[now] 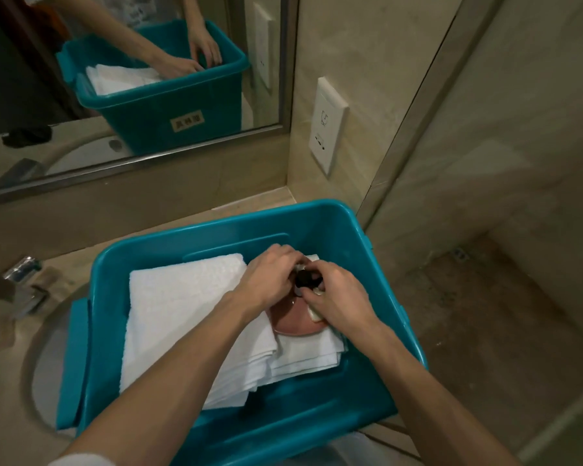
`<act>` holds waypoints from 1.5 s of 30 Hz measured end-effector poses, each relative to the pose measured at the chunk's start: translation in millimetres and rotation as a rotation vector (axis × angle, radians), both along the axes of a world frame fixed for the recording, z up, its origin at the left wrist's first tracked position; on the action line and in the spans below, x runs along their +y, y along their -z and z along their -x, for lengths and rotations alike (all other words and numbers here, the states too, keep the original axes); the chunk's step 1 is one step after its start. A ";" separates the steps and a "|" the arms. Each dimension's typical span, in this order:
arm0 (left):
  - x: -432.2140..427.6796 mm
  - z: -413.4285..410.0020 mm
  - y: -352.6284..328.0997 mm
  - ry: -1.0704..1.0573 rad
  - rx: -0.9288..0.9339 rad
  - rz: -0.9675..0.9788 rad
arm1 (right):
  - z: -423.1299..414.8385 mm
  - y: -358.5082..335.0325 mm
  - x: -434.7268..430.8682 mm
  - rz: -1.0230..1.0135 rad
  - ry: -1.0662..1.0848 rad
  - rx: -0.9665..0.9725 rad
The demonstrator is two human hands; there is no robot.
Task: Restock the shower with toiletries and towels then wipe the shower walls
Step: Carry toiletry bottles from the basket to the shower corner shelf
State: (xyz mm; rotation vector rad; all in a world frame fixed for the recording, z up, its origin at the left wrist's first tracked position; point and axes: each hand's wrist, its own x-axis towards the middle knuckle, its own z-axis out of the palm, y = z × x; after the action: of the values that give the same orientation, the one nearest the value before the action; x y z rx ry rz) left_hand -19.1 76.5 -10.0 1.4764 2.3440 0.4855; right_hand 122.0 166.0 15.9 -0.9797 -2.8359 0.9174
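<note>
Left hand [270, 277] and right hand [337, 294] meet in our bin [317, 223]. The right pinches the black cap [305, 280] of the pink bottle [297, 322]. The left curls down beside it, but we cannot tell if it grips. The bottle lies on the folded towels [189, 314] inside the bin, which stands partly over the sink [44, 351] below the mirror [31, 79].

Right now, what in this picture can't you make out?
Head view:
- Dark-capped item: mostly covered by the left hand and right hand, so what it is stays unclear.
- Pink object: upper part hidden under both hands.
- Label seen in the mirror: too small to read.
- Faucet: blurred and dim near the left edge.
- Towels: folds hide how many.
</note>
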 end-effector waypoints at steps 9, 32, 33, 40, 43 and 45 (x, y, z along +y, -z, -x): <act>-2.2 7.3 1.8 0.096 0.093 0.112 | -3.2 -3.1 -6.5 0.052 0.102 0.039; -75.9 -42.2 -59.9 -0.753 -1.137 -0.472 | -19.0 -33.9 -18.0 1.308 0.578 0.593; -79.3 -45.1 -61.6 -0.766 -1.127 -0.473 | -18.5 -35.5 -19.0 1.333 0.565 0.596; -92.3 -59.7 -67.5 -0.871 -1.093 -0.536 | -17.6 -43.3 -23.8 1.376 0.463 0.518; -93.1 -67.6 -76.1 -0.864 -1.101 -0.559 | -21.3 -45.4 -23.3 1.372 0.424 0.473; -92.4 -72.0 -81.6 -0.868 -1.107 -0.565 | -22.9 -48.7 -22.6 1.373 0.435 0.461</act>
State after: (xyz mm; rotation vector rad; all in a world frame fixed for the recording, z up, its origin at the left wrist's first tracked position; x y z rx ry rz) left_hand 52.9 -15.8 71.5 0.0236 1.7634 1.7212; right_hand 144.9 143.4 64.6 -1.0502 -1.2556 2.5542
